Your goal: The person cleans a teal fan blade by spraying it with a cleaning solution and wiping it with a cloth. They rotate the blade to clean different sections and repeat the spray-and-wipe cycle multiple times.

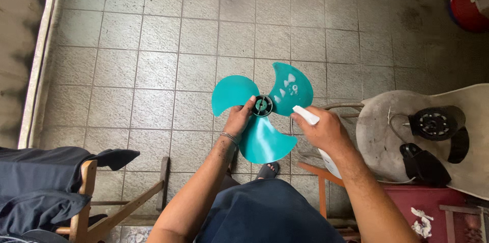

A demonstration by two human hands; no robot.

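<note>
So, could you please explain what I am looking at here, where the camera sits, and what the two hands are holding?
There is only one picture, taken by a camera worn on a person's head and looking down, so the arms entering from the bottom are that person's own. The left hand grips a teal three-bladed fan blade near its hub, holding it above the tiled floor. The right hand holds a white spray bottle with its nozzle at the blade; there are white patches on one blade. To the right, black fan parts lie on a worn grey seat. At lower left, dark cloth is draped over a wooden chair. A red container stands at the upper right.
</note>
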